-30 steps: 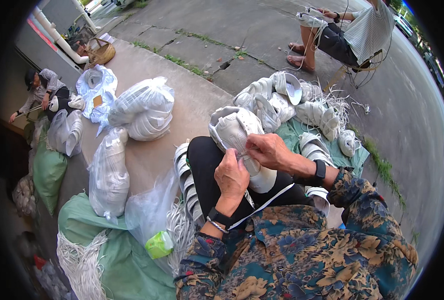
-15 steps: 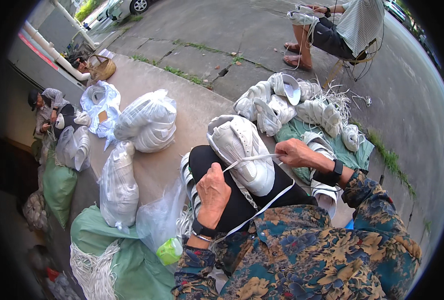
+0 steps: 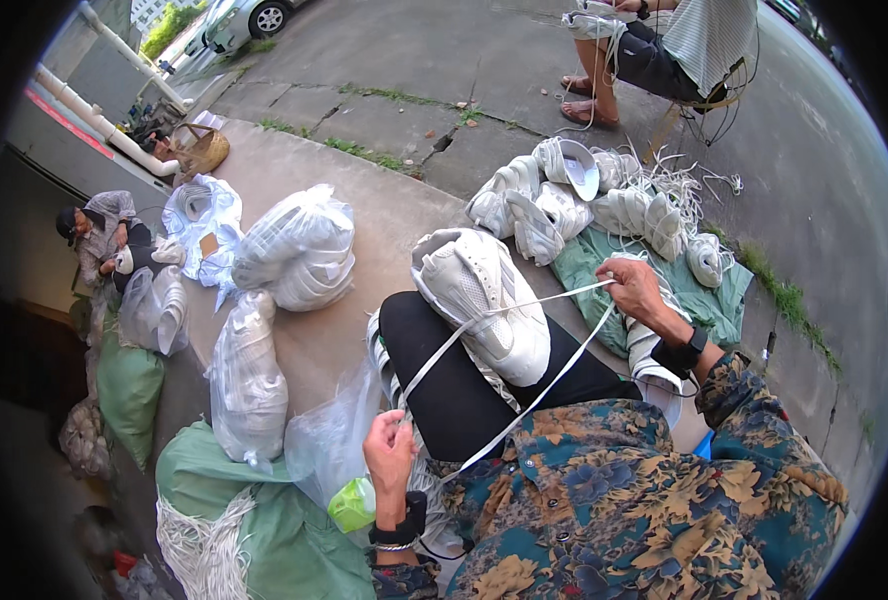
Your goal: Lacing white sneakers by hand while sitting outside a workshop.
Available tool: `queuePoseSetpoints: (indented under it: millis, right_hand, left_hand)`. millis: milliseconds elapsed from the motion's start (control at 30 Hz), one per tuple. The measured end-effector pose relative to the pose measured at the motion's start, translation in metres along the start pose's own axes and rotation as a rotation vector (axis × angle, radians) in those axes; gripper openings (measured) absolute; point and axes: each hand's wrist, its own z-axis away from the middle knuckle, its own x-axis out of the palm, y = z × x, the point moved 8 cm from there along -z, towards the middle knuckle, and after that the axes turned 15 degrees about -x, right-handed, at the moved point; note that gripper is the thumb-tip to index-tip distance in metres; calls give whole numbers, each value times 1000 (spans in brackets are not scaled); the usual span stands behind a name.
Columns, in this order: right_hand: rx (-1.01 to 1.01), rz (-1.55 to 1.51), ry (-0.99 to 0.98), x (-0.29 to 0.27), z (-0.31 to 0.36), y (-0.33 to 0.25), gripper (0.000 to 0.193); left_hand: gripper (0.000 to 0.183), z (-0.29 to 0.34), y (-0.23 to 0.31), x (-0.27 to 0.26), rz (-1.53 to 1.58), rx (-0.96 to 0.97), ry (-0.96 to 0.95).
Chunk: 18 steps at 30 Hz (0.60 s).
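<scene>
A white sneaker upper [image 3: 499, 322] rests on my black-clad thigh [image 3: 434, 385], its toe pointing toward me. One white shoelace [image 3: 434, 368] runs through its eyelets near the toe. My left hand [image 3: 391, 455], low beside the thigh, is closed in a pinch on one stretch of this lace. To the right of the upper, my right hand [image 3: 636, 290] pinches the other stretch and holds it raised. From there a length of lace hangs back across my thigh to my lap. More pale uppers show behind my right wrist, partly hidden by my arm.
Nested white uppers [image 3: 629, 205] and loose laces lie on a green sheet [image 3: 589, 260] ahead right. Plastic bags of uppers [image 3: 299, 250] stand left, beside a green sack [image 3: 199, 460] with a lace bundle [image 3: 204, 535]. One person [image 3: 104, 235] sits far left, another [image 3: 654, 50] far right.
My hands have moved apart: the left down toward my lap, the right outward and up. The lace between them has been drawn longer through the upper.
</scene>
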Motion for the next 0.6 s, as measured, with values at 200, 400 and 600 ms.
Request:
queuePoseSetpoints:
  millis: [200,400,600]
  right_hand:
    - [349,-607,117,-11,8,9,20]
    - [603,-1519,3,-5,34,-36,35]
    - [46,-1978,64,-113,34,-63,32]
  left_hand:
    - [46,-12,37,128,792,-262,-797]
    - [20,-40,18,61,1280,-194,-652]
    - [20,-58,-94,-89,1253,-78,-102]
